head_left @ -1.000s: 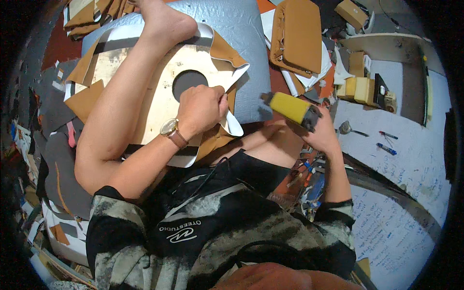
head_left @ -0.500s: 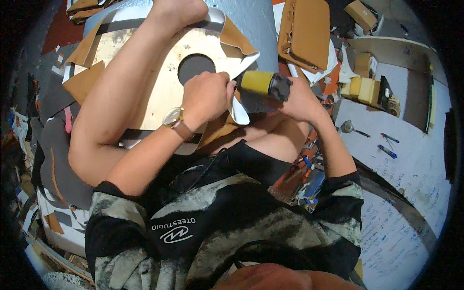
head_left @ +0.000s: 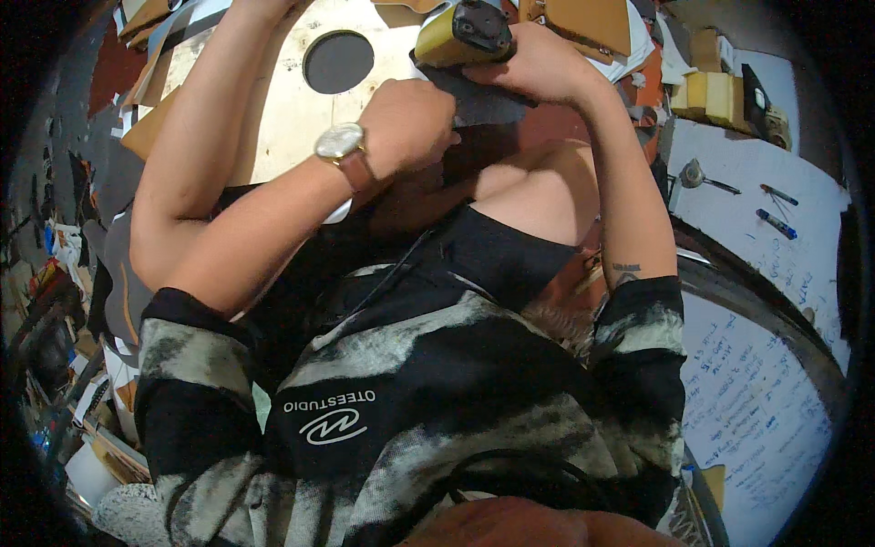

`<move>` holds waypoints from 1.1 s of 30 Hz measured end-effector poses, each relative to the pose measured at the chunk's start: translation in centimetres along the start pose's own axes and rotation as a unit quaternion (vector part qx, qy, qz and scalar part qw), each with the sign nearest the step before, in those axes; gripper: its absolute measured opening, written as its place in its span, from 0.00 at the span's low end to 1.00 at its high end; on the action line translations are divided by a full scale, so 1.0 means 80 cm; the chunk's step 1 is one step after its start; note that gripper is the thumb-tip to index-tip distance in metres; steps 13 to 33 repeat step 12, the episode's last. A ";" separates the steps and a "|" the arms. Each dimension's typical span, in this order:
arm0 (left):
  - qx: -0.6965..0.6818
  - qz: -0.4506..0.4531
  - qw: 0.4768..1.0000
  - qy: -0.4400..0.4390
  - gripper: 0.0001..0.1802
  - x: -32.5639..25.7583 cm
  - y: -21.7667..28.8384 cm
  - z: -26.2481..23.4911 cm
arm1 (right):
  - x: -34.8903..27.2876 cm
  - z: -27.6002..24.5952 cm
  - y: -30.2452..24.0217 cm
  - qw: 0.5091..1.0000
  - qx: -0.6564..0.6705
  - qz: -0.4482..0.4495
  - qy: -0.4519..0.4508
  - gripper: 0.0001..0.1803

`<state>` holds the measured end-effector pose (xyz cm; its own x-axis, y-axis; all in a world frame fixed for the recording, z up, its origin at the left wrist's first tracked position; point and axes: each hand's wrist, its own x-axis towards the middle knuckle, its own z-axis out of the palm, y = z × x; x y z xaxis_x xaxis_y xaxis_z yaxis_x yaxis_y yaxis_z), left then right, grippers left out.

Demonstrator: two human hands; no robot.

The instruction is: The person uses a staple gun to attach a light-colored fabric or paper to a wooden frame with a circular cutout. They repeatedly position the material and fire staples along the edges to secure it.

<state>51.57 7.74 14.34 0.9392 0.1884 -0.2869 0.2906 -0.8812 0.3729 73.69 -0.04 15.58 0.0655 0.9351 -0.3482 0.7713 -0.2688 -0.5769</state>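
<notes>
A pale wooden panel [head_left: 283,118] with a round hole lies in front of me, with tan leather [head_left: 150,135] along its edges. My left hand [head_left: 407,126] is closed at the panel's near right edge; whatever its fingers hold is hidden beneath them. In my right hand [head_left: 538,66] is a yellow and black staple gun [head_left: 447,38], its capped end toward me, just beyond the left hand. The staple gun's nose is out of sight. My bent left leg [head_left: 200,137] rests across the panel's left side.
Tan leather-covered pieces [head_left: 592,23] lie at the far right. On the right a white written-on surface [head_left: 756,365] carries a small metal ladle-like tool [head_left: 694,173], pens [head_left: 777,223] and yellow blocks [head_left: 711,98]. Dark grey sheet scraps [head_left: 114,292] and clutter crowd the left.
The view has shifted, so the panel sits higher in it. The staple gun has moved from beside my left hand to farther away and is tilted differently. The white-backed leather flap no longer shows at my left fingers.
</notes>
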 end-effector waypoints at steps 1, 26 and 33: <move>-0.026 0.018 0.999 -0.004 0.18 -0.002 -0.009 0.002 | -0.002 0.002 0.001 1.000 0.000 0.007 0.000 0.28; -0.233 0.140 0.962 0.012 0.20 -0.024 -0.066 0.005 | -0.001 -0.011 -0.003 0.999 0.042 0.019 -0.027 0.31; -0.233 0.140 0.962 0.012 0.20 -0.024 -0.066 0.005 | -0.001 -0.011 -0.003 0.999 0.042 0.019 -0.027 0.31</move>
